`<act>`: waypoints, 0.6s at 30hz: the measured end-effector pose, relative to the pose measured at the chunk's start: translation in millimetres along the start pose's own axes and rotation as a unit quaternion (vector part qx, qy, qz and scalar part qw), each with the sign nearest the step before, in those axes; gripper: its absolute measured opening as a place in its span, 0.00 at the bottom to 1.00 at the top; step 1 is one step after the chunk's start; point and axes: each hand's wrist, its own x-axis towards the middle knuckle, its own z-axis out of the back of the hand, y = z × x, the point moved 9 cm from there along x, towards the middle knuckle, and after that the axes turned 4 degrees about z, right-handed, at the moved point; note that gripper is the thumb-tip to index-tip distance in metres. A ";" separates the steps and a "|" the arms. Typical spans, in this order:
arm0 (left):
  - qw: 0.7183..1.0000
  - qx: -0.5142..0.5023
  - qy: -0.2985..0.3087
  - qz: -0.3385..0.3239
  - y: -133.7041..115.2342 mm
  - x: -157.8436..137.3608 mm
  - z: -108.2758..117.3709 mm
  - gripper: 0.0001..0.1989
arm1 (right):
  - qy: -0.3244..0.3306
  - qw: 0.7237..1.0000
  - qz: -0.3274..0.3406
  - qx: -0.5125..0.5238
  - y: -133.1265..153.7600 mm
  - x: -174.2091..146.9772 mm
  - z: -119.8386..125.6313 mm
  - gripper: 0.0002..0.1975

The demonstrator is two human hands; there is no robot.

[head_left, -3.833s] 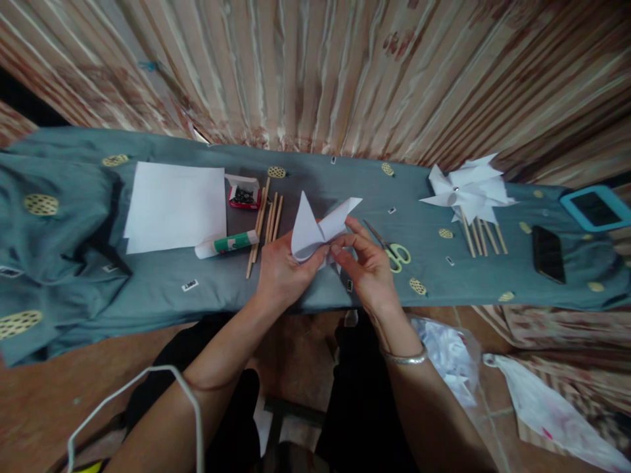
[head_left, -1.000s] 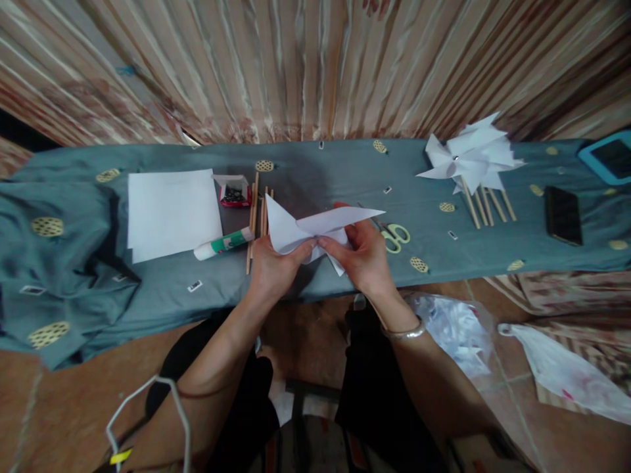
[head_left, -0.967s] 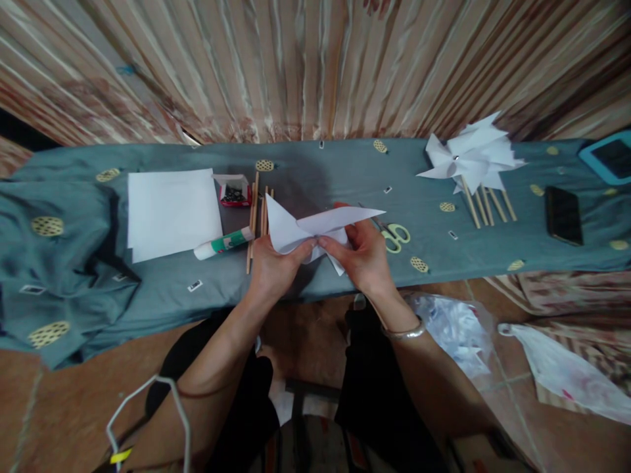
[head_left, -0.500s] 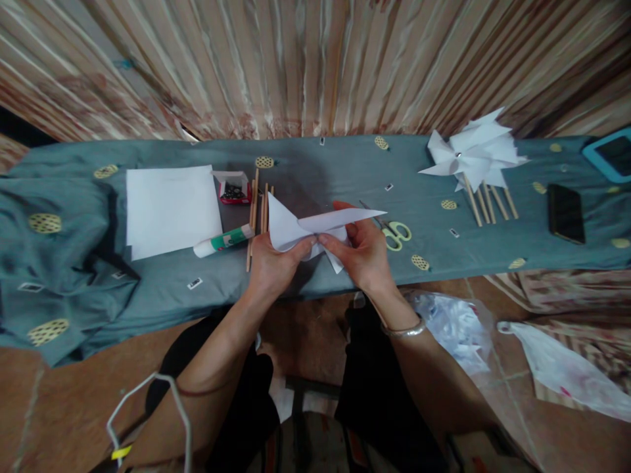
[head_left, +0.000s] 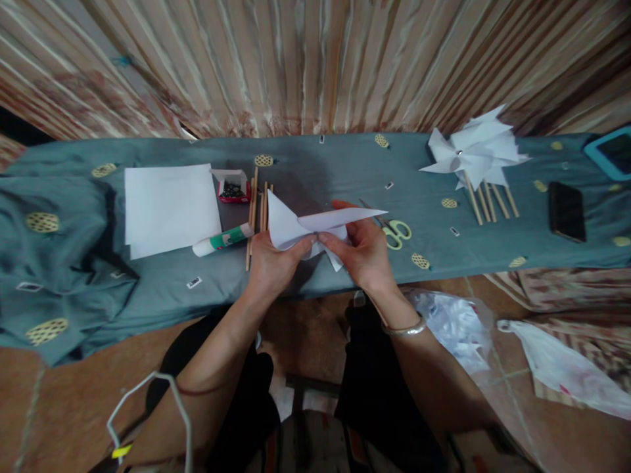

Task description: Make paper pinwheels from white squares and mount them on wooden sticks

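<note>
A white paper pinwheel (head_left: pixel 286 222) with curled blades is held above the front part of the table. My left hand (head_left: pixel 276 263) grips its left side, and my right hand (head_left: pixel 365 253) its right side. Both thumbs press together at the middle of the paper; the fingers behind it are partly hidden. Just left of my left hand lie several wooden sticks (head_left: pixel 253 213) and a green and white glue stick (head_left: pixel 223 239). Scissors (head_left: pixel 396 233) with pale green handles rest right beside my right hand.
White paper sheets (head_left: pixel 170 210) and an open red box of small dark pins (head_left: pixel 233 188) lie left. Finished pinwheels on sticks (head_left: pixel 476 154), a phone (head_left: pixel 566 211) and a blue-framed device (head_left: pixel 611 154) lie right. Plastic bags (head_left: pixel 453 328) sit on the floor below.
Almost nothing differs. Both hands keep the same grip on the paper pinwheel, and the view has shifted very slightly.
</note>
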 end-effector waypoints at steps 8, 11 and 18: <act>1.000 -0.012 0.002 0.004 -1.2 -0.6 0.3 0.14 | 0.004 1.000 0.003 -0.012 -0.4 -0.1 -0.1 0.28; 1.000 -0.022 0.005 0.001 -0.7 -0.5 -0.9 0.14 | 0.004 0.999 0.008 -0.033 -1.3 -0.6 0.6 0.27; 1.000 -0.012 0.011 0.001 0.4 0.2 -0.3 0.14 | 0.007 0.999 0.016 -0.050 -3.6 -1.4 1.8 0.25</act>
